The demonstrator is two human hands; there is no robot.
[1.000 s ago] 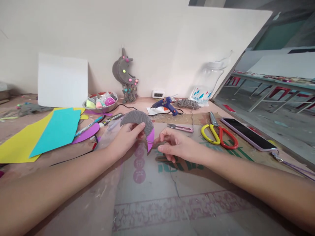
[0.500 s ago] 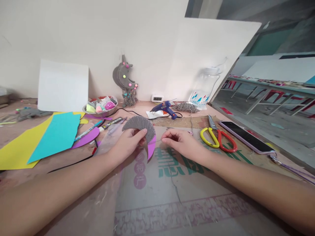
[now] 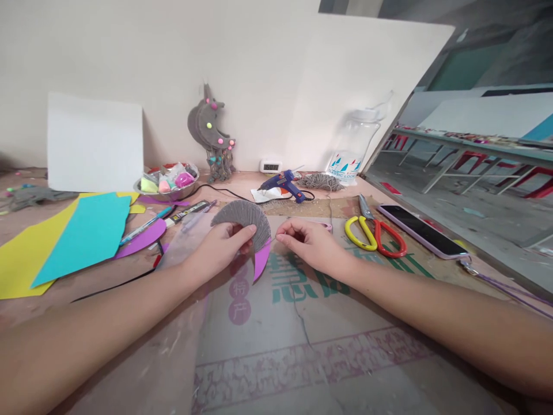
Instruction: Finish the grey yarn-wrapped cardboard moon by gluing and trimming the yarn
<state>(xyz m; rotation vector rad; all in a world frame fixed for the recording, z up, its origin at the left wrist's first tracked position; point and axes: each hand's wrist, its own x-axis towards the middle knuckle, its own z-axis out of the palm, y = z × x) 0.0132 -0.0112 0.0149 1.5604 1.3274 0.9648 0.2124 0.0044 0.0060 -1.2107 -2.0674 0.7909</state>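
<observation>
My left hand point(image 3: 222, 246) grips a crescent-shaped card point(image 3: 248, 222), mostly wrapped in grey yarn, with its bare purple tip point(image 3: 261, 260) pointing down. My right hand point(image 3: 309, 245) is closed in a pinch right beside the crescent's right edge, on a thin grey yarn strand that I can barely make out. Both hands hover just above a printed cardboard sheet point(image 3: 311, 346) on the table.
Yellow and red scissors point(image 3: 375, 233), a phone point(image 3: 421, 230), a blue glue gun point(image 3: 283, 183), a grey yarn heap point(image 3: 319, 182) and a clear jar point(image 3: 352, 151) lie to the right and back. Left are teal point(image 3: 84, 233) and yellow paper, pens and a bowl of pompoms point(image 3: 166, 183). A finished grey moon point(image 3: 207, 129) leans on the wall.
My right hand rose from the cardboard and moved left up to the crescent's edge, pinching the strand. My left hand kept hold of the crescent with little movement.
</observation>
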